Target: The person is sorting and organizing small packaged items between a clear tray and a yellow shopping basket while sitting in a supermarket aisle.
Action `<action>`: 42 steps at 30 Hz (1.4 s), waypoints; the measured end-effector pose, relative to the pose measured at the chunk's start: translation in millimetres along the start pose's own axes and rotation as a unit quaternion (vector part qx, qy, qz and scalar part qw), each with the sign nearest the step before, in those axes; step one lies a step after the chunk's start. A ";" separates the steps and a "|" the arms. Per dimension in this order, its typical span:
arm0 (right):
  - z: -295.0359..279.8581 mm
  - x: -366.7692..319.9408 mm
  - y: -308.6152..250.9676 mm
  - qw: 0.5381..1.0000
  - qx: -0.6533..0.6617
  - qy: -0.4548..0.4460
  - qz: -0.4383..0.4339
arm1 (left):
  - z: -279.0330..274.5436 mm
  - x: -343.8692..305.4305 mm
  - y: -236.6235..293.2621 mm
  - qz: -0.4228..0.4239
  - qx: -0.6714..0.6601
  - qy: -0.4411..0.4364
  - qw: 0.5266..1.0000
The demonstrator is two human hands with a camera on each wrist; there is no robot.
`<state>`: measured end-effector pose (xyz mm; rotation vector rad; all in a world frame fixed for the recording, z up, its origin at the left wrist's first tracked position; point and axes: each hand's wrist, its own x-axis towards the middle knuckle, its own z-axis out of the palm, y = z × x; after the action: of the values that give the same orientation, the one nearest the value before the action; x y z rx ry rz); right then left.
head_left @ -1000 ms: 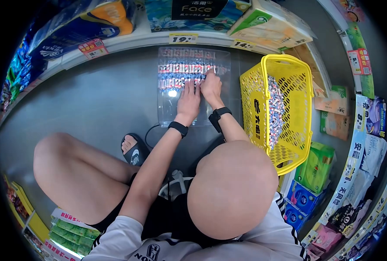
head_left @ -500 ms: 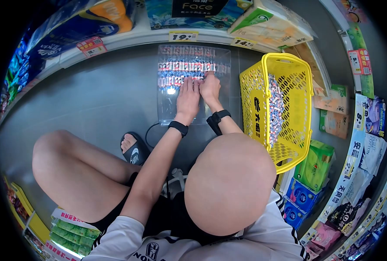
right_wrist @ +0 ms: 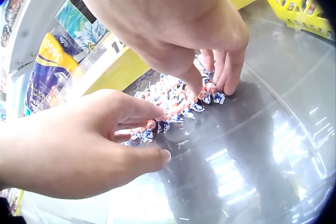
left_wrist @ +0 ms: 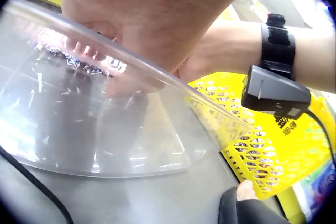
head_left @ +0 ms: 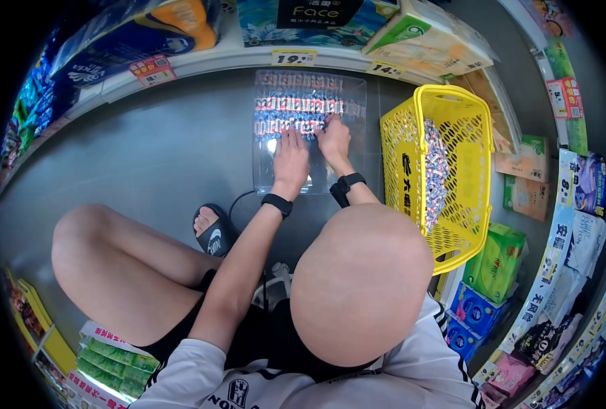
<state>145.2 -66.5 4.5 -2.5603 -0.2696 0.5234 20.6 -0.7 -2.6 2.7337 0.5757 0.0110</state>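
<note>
Rows of small wrapped candies [head_left: 299,105], red and white with blue twisted ends, lie side by side in a clear plastic tray [head_left: 270,174] on the floor. My left hand [head_left: 292,163] rests its fingers on the nearest row, fingers extended. At that row's right end, my right hand [head_left: 333,142] pinches a wrapped candy [right_wrist: 209,88] between thumb and fingers. In the right wrist view, the left thumb stands apart from the candies on the near side. The tray's clear rim [left_wrist: 152,69] crosses in front of the left hand in the left wrist view.
A yellow basket [head_left: 399,160] holding a heap of candies stands right of the tray. Shelves with tissue packs [head_left: 429,37] line the back and right. A sandaled foot [head_left: 211,228] and a black cable [head_left: 238,204] lie near the tray's lower left.
The right hand has come back slightly from the middle row to the nearest row's right end. My left hand has slid a little left along the nearest row. The head view has shifted slightly.
</note>
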 end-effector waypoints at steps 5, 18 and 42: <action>1.7 -0.2 4.0 1.000 0.005 -0.002 -0.003 | 2.4 -0.4 -1.1 0.007 -0.007 0.006 1.000; 2.0 -2.4 -1.8 0.999 -0.005 0.023 -0.028 | -4.2 -5.5 -0.6 0.001 -0.028 0.005 1.000; 6.0 -3.4 -22.0 0.999 -0.027 0.026 -0.039 | 1.2 -7.2 -9.4 -0.013 0.010 0.020 1.000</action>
<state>137.6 -46.1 12.1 -2.5988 -0.3688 0.4254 10.5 4.1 -6.4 2.7516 0.6257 0.0549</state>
